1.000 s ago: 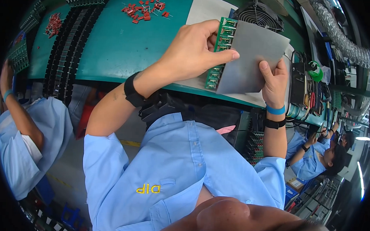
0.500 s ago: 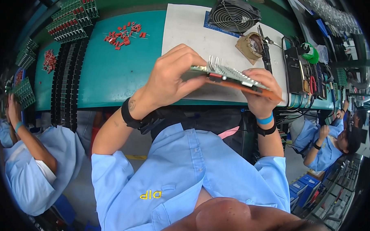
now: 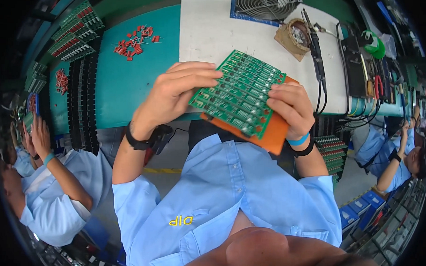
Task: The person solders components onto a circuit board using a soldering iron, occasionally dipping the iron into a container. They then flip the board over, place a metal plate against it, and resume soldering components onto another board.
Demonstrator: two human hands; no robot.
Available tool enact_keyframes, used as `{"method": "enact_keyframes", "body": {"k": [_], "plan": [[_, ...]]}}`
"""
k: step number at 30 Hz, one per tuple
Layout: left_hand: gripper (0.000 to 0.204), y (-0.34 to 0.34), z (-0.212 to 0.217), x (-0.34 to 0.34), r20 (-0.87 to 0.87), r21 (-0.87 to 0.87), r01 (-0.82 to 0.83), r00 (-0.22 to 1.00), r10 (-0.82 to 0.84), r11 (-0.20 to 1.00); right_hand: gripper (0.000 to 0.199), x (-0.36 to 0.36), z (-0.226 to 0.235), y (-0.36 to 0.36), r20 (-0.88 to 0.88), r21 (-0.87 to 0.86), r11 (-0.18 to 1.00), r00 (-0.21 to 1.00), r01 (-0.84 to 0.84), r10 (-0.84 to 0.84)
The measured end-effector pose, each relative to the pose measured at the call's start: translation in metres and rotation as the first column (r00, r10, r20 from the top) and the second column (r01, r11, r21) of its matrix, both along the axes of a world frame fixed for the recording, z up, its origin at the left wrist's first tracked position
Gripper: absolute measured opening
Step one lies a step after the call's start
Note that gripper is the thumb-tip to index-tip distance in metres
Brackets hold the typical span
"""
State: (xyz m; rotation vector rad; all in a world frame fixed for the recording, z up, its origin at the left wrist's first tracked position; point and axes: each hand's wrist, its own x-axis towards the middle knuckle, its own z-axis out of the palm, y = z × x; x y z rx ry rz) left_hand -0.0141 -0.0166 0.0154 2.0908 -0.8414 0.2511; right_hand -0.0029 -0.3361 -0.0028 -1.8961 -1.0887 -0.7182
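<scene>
Green PCB panel [image 3: 240,94] held up at the bench's near edge, component side showing, tilted, with an orange plate [image 3: 275,137] under it sticking out right and at the near side. Left hand [image 3: 179,87] half curled, on the panel's left edge, fingers on top, thumb hidden. Right hand [image 3: 293,105] partly closed at the right edge, fingertips on the panel face, thumb out of sight; can't tell how hard it presses.

Beyond: teal mat [image 3: 135,88] left, black slotted rails [image 3: 82,100] further left. White sheet [image 3: 207,29] behind the panel. Loose red leaded components [image 3: 138,50] piled on the mat. Right side: red-handled pliers [image 3: 378,85], black-handled soldering iron [image 3: 317,57], its cable trailing nearward. Next to the iron, brown cup [image 3: 291,47], silvery contents. Far edge: black axial fan [image 3: 266,4]; populated boards [image 3: 75,34] stacked far left.
</scene>
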Motion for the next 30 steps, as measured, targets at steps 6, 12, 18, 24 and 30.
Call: {"method": "enact_keyframes", "body": {"k": [6, 12, 18, 24, 30], "plan": [[0.030, 0.008, 0.007, -0.011, -0.156, 0.232, 0.030, 0.988, 0.007, 0.972, 0.035, -0.024, -0.029, -0.001, -0.008, -0.188, 0.981, 0.999, -0.050, 0.049], [0.032, -0.001, 0.011, -0.021, -0.117, 0.313, -0.036, 0.990, 0.076, 0.949, 0.045, -0.022, -0.014, -0.016, -0.182, -0.311, 0.921, 0.966, -0.234, 0.184], [0.042, -0.007, 0.019, -0.014, -0.131, 0.287, -0.078, 0.984, 0.120, 0.955, 0.054, -0.022, -0.007, -0.013, -0.228, -0.359, 0.896, 0.956, -0.261, 0.187], [0.055, -0.021, 0.026, 0.025, -0.017, 0.395, -0.175, 0.980, 0.198, 0.902, 0.056, -0.030, -0.003, 0.046, -0.253, -0.373, 0.927, 0.966, -0.046, -0.054], [0.062, -0.025, 0.027, 0.043, 0.004, 0.420, -0.159, 0.985, 0.173, 0.894, 0.057, -0.031, -0.004, 0.085, -0.284, -0.366, 0.924, 0.931, 0.115, -0.228]]}}
